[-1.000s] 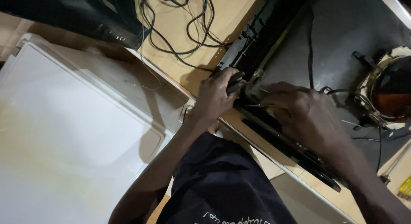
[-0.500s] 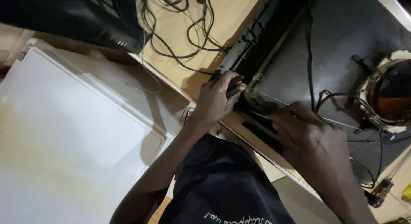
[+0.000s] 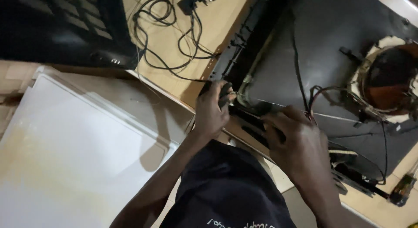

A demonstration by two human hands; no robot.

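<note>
A large dark grey panel (image 3: 331, 49) with a black frame strip (image 3: 257, 32) lies on a wooden table (image 3: 217, 32). My left hand (image 3: 211, 112) grips the near corner of the black frame, fingers curled over its edge. My right hand (image 3: 298, 145) rests on the panel's near edge, its fingers closed on the dark strip there; what lies under them is hidden. Thin black and red wires (image 3: 320, 95) run over the panel just past my right hand toward a round copper-coloured coil (image 3: 387, 80).
A tangle of black cables (image 3: 174, 36) lies on the table at the back. A black keyboard-like device (image 3: 56, 27) sits at top left. A large white sheet (image 3: 69, 154) fills the lower left. A small screwdriver-like tool (image 3: 402, 189) lies at the right edge.
My right hand has slid back along the panel's near edge toward me. The left hand has stayed on the frame corner. The view has shifted slightly.
</note>
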